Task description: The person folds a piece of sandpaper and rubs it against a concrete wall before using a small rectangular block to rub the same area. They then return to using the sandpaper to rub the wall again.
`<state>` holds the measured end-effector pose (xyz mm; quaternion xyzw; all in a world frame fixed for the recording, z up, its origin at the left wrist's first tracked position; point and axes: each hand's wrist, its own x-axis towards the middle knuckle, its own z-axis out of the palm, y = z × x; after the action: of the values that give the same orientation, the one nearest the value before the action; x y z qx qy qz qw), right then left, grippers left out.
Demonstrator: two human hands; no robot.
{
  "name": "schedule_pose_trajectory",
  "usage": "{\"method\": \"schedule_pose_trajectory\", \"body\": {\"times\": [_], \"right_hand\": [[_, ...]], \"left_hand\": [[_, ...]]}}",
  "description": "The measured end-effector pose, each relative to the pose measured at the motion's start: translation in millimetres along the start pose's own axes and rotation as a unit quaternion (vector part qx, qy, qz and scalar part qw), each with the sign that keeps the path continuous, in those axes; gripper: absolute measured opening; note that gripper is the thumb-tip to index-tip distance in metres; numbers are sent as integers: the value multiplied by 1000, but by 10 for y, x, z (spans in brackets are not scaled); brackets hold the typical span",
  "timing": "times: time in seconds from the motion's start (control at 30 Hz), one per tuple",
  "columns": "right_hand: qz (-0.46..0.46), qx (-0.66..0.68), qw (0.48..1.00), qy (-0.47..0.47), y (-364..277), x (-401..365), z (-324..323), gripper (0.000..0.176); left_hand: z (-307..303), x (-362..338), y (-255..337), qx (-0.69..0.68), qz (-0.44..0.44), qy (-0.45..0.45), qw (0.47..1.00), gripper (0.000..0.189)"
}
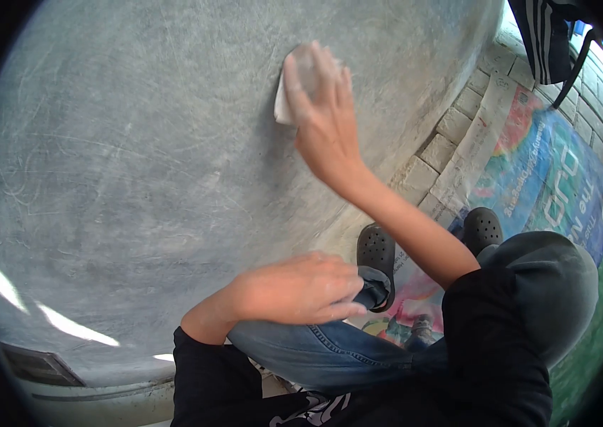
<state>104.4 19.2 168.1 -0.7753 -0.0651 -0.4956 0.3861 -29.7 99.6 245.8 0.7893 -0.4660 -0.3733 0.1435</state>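
My right hand [323, 107] is pressed flat against a large curved grey surface [138, 142] with scratch marks and pale streaks. Beneath its fingers is a whitish piece of sheet [283, 107], sandpaper by its look, pinned to that surface; most of it is covered by the hand. White dust coats the fingers, which are a little blurred. Lower down, my left hand [301, 290] hovers over my jeans [316, 349], its fingers loosely bent and the thumb apart. Nothing shows in it.
A printed banner [529, 164] covers part of the pale brick paving [451, 128] at the right. My dark clogs [375, 249] stand at the base of the grey surface. A striped dark cloth [547, 43] and thin black legs of furniture [575, 67] are at upper right.
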Motion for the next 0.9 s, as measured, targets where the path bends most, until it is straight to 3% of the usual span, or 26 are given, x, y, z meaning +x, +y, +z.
{"method": "schedule_pose_trajectory", "body": {"times": [0.07, 0.1, 0.2, 0.33, 0.4, 0.53, 0.63, 0.9], "right_hand": [[-24, 33, 999, -25, -84, -69, -5, 56], [-38, -15, 999, -4, -59, -12, 25, 53], [6, -16, 1000, -13, -61, 33, -16, 51], [-15, -17, 1000, -22, -186, -58, 21, 49], [0, -11, 1000, -1, -165, -13, 35, 64], [33, 2, 999, 16, -154, 114, 7, 67], [-1, -31, 999, -19, -289, -83, 8, 51], [26, -6, 1000, -15, -76, 143, -100, 57]], "left_hand": [[-10, -25, 46, -12, 11, -15, 1000, 35], [-14, -48, 72, -29, 17, -31, 999, 34], [-19, -112, 134, -31, 45, -3, 998, 33], [-32, -183, 130, -34, 47, -20, 998, 32], [-35, -195, 124, -21, 12, -8, 1000, 32], [-28, -213, 71, -14, 18, 25, 999, 32], [-50, -185, 49, -31, 9, 0, 999, 33], [-42, -115, 47, -60, 14, -20, 998, 35]]}}
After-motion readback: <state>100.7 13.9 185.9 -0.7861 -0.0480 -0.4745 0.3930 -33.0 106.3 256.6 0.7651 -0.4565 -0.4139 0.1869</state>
